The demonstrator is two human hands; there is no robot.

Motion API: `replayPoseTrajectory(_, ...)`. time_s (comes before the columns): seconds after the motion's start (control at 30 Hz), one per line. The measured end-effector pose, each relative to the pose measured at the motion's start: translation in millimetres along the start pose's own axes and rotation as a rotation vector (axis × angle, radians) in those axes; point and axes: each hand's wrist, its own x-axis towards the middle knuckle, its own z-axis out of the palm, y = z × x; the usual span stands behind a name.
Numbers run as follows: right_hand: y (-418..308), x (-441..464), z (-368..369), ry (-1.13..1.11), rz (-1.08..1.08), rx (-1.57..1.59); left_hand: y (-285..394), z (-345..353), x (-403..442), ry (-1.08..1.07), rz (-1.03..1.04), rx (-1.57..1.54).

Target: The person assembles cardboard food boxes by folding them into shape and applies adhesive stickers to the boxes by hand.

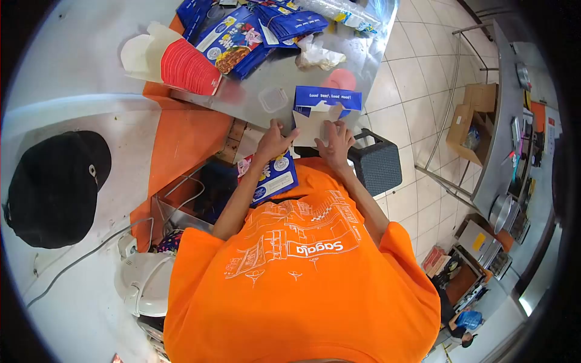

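Note:
A partly folded blue cardboard box with a pale inner side lies at the near edge of the steel table. My left hand is at the box's left side, fingers apart. On its right side, my right hand rests with spread fingers on the pale flaps. Below my left hand, a blue printed carton lies against my lap. A small clear plastic lid and a pink round item are on the table near the box.
Blue printed packages, a stack of red cartons and crumpled white plastic lie on the steel table. A dark stool stands right. Farther right are a cardboard box and a distant person.

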Motion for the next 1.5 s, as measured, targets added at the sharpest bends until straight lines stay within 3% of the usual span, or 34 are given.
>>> replayPoseTrajectory(0.1,2,4,-5,0.038,-0.014,0.036,9,-46,-3,-0.136,-0.141,-0.035)
replayPoseTrajectory(0.17,-12,7,-16,0.040,-0.052,0.049,-1,-67,-5,-0.053,-0.075,-0.139)
replayPoseTrajectory(0.23,-51,12,-63,-0.343,0.245,0.654,16,-105,-19,0.115,-0.047,-0.206)
replayPoseTrajectory(0.3,-106,10,-120,-0.624,0.040,0.942,56,-137,-31,0.405,0.052,-0.331)
replayPoseTrajectory(0.33,-138,9,-138,-0.733,-0.118,1.084,70,-155,-35,0.433,0.041,-0.327)
replayPoseTrajectory(0.4,-170,6,-144,-0.709,-0.115,1.124,92,-175,-34,0.748,0.161,-0.569)
replayPoseTrajectory(0.53,-179,16,-138,-0.683,-0.231,1.136,105,-181,-47,0.738,0.169,-0.700)
replayPoseTrajectory(0.63,-192,15,-142,-0.654,-0.316,1.226,117,-174,-66,0.595,0.109,-0.966)
replayPoseTrajectory(0.7,-195,15,-147,-0.772,-0.436,1.367,120,-171,-75,0.509,0.214,-1.228)
replayPoseTrajectory(0.77,-188,16,-144,-0.868,-0.435,1.350,122,-170,-82,0.528,0.216,-1.261)
replayPoseTrajectory(0.83,-182,18,-150,-0.729,-0.600,1.150,123,-169,-91,0.507,0.228,-1.331)
replayPoseTrajectory(0.87,-180,20,-153,-0.730,-0.600,1.150,123,-169,-96,0.508,0.266,-1.364)
replayPoseTrajectory(0.93,-173,23,-160,-0.363,-0.587,0.980,121,-170,-107,0.501,0.343,-1.323)
replayPoseTrajectory(0.97,-171,24,-166,-0.360,-0.583,0.978,119,-172,-112,0.495,0.419,-1.280)
replayPoseTrajectory(1.03,-167,25,-174,-0.155,-0.560,0.951,110,-177,-127,0.358,0.485,-1.215)
replayPoseTrajectory(1.1,-166,23,-174,-0.062,-0.555,0.984,106,-182,-140,0.040,0.399,-1.021)
replayPoseTrajectory(1.13,-166,23,-172,-0.037,-0.563,1.030,101,-188,-142,-0.184,0.384,-1.125)
replayPoseTrajectory(1.17,-167,22,-169,-0.015,-0.573,1.077,99,-188,-143,-0.182,0.385,-1.124)
replayPoseTrajectory(1.23,-167,23,-167,0.017,-0.588,1.151,95,-188,-143,-0.656,0.344,-1.408)
replayPoseTrajectory(1.27,-166,25,-168,0.028,-0.594,1.177,92,-186,-138,-0.740,0.490,-1.295)
replayPoseTrajectory(1.3,-161,29,-175,-0.065,-0.646,1.135,92,-186,-136,-0.738,0.491,-1.295)
replayPoseTrajectory(1.37,-158,33,-176,-0.159,-0.698,1.095,95,-187,-134,-0.787,0.726,-1.055)
replayPoseTrajectory(1.43,-158,36,-170,-0.270,-0.616,1.310,104,-178,-130,-0.770,0.817,-0.993)
replayPoseTrajectory(1.5,-162,35,-167,-0.258,-0.495,1.430,115,-172,-136,-0.814,0.721,-1.303)
